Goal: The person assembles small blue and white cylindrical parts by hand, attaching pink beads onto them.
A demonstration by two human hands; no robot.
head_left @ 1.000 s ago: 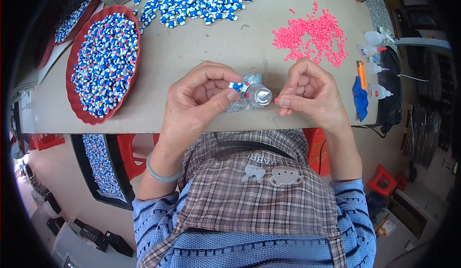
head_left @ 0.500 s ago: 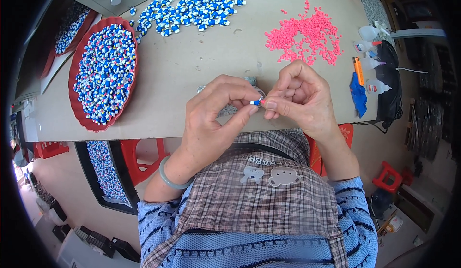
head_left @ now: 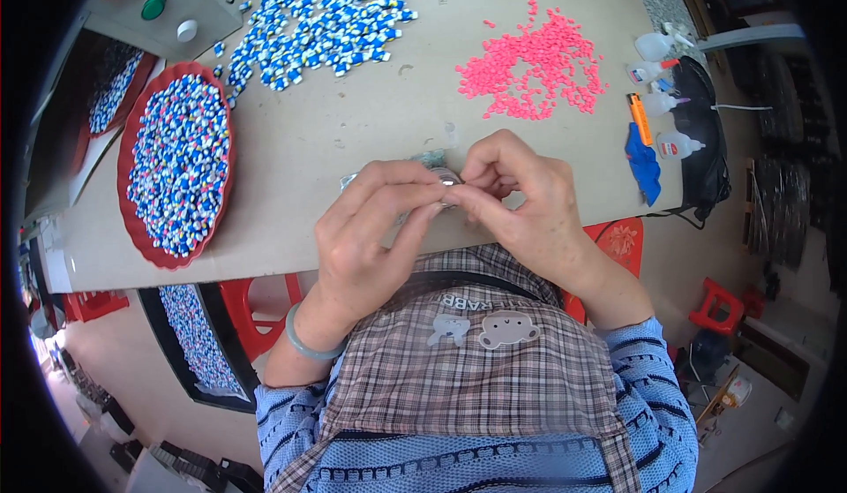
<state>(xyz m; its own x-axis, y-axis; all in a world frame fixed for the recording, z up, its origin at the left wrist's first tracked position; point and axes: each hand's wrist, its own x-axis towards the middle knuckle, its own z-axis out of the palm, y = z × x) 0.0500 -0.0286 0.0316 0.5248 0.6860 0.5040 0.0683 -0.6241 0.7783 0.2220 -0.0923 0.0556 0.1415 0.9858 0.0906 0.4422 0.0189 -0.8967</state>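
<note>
Both hands meet just past the table's near edge, fingertips together. My left hand [head_left: 366, 233] is closed in a pinch, thumb against fingers, on a small blue-and-white piece that the fingers now hide almost wholly. My right hand [head_left: 525, 206] is also closed, its thumb and forefinger pressed at the same spot; what lies between them is hidden. Behind the fingertips shows part of a round, shiny, clear or metallic object [head_left: 446, 175], with a crumpled greenish, see-through item [head_left: 430, 158] beside it. Loose pink pieces [head_left: 534, 65] lie spread beyond my right hand.
Blue-and-white pieces [head_left: 322, 30] lie scattered at the far left. A red scalloped tray [head_left: 231, 153] full of them stands left, near a grey box with buttons [head_left: 176, 7]. At right are squeeze bottles [head_left: 678, 145], an orange lighter-like stick [head_left: 640, 120] and blue cloth [head_left: 642, 166].
The view has shifted. My fingertips have closed together over the blue-and-white piece; the pink piece seen at my right fingertips is now out of sight.
</note>
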